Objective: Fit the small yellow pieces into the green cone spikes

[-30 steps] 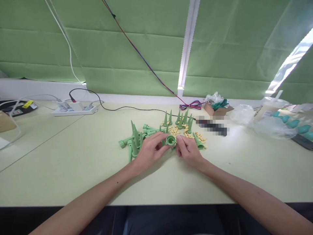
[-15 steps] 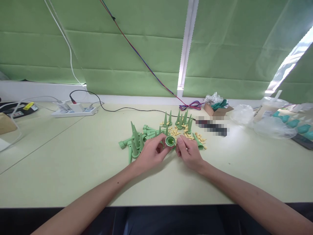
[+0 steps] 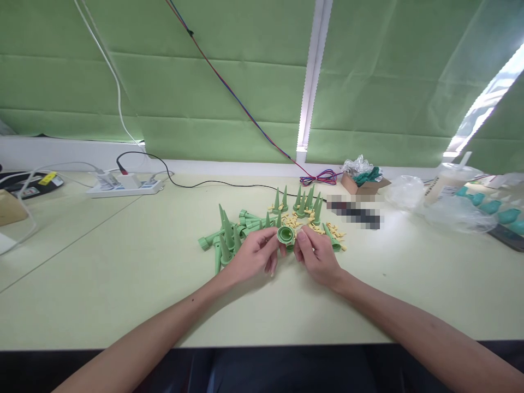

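Observation:
My left hand [image 3: 258,254] is closed around a hollow green plastic watering spike [image 3: 285,234], whose round open end faces me. Close by on the right, my right hand [image 3: 317,252] pinches a small yellow valve [image 3: 296,233], mostly covered by the fingers, against the side of the spike. Behind and left of my hands lies a pile of green spikes [image 3: 209,240], some upright and some on their sides. Several standing spikes [image 3: 302,206] with yellow valves fitted are farther back. Loose yellow valves [image 3: 291,220] are scattered among them.
A white power strip [image 3: 125,188] with a black cable sits at the back left. Behind the spikes are coiled red-blue wires [image 3: 323,177] and a small cardboard box [image 3: 365,186]. A drink cup [image 3: 444,183] and a plastic bag [image 3: 460,214] stand at the right.
The fingers of my left hand have shifted on the spike, with the lower ones now hanging looser, and the spike has turned slightly. My right hand has stayed nearly in place.

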`<state>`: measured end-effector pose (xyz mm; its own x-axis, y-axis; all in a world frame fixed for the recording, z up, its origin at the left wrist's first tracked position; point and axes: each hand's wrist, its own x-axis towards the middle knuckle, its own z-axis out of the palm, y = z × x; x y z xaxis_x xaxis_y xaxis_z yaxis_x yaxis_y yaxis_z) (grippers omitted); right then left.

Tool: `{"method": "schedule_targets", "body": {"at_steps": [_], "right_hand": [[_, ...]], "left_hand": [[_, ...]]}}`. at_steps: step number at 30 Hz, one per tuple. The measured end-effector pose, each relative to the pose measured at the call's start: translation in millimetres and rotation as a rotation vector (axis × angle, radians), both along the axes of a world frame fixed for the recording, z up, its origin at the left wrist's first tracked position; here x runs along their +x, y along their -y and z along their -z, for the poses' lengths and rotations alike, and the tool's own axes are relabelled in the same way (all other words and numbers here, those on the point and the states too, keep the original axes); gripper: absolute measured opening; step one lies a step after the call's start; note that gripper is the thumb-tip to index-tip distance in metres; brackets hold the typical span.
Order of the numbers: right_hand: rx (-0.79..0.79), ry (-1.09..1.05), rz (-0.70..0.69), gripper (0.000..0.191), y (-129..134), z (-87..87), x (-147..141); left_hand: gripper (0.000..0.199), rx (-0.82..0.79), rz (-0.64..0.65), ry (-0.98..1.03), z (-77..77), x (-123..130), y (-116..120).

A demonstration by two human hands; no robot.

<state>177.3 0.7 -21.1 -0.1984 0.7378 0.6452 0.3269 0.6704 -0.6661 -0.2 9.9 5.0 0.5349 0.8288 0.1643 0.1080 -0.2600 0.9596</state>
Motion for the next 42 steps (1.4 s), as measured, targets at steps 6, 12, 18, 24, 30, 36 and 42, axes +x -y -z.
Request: {"method": "schedule_targets", "body": {"at_steps": [6, 12, 18, 24, 30, 36, 42], "right_hand": [[-0.010, 0.037, -0.019, 0.043, 0.4, -1.5, -0.2], [0.012, 0.052, -0.071, 0.040, -0.5, 0.5, 0.5], [0.000, 0.040, -0.109, 0.039, -1.2, 1.1, 1.4], [-0.003, 0.033, -0.113, 0.038, -1.6, 0.3, 2.0], [-0.017, 0.038, -0.111, 0.039, -2.1, -0.4, 1.8], [-0.035, 0.032, -0.117, 0.039, -2.7, 0.4, 2.6], [-0.030, 0.026, -0.118, 0.039, -3.7, 1.9, 3.0]], "left_hand": [[0.060, -0.127, -0.020, 0.059, -1.4, 0.8, -2.8], [0.066, -0.188, 0.031, 0.037, 1.0, -0.2, -5.1], [0.061, -0.190, 0.088, 0.045, -0.3, -1.9, -4.9], [0.057, -0.163, 0.109, 0.010, 0.3, -3.9, -4.1], [0.054, -0.144, 0.110, 0.005, -0.6, -4.6, -2.4], [0.051, -0.120, 0.110, -0.001, -1.5, -5.0, -1.5], [0.048, -0.104, 0.103, -0.005, -2.6, -5.0, -0.1]]}}
